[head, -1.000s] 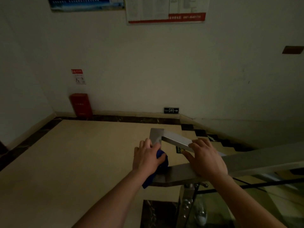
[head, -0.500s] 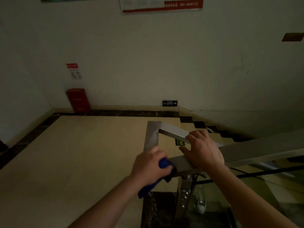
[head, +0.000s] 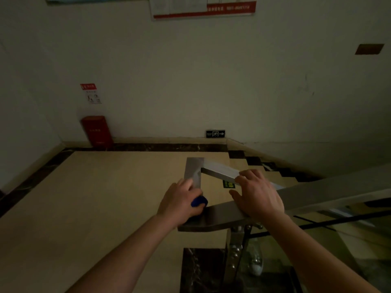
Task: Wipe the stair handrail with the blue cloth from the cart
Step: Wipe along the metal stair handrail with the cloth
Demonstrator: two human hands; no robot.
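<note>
A flat steel handrail (head: 220,216) turns a corner in front of me, one leg running away to a far corner (head: 193,166), another rising to the right (head: 338,191). My left hand (head: 179,201) is shut on the blue cloth (head: 198,201) and presses it on the short leg of the rail near the bend; only a small fold of cloth shows under the fingers. My right hand (head: 258,193) lies flat, fingers spread, on the rail just right of the bend. The cart is not in view.
A beige landing floor (head: 105,208) with a dark border spreads to the left. A red fire box (head: 96,131) stands against the far wall. Stairs descend at the right (head: 264,166). A steel post (head: 234,250) and glass panel sit under the rail.
My left hand with the cloth slid back along the rail toward me, then forward and up onto the short leg again. My right hand stayed resting on the rail.
</note>
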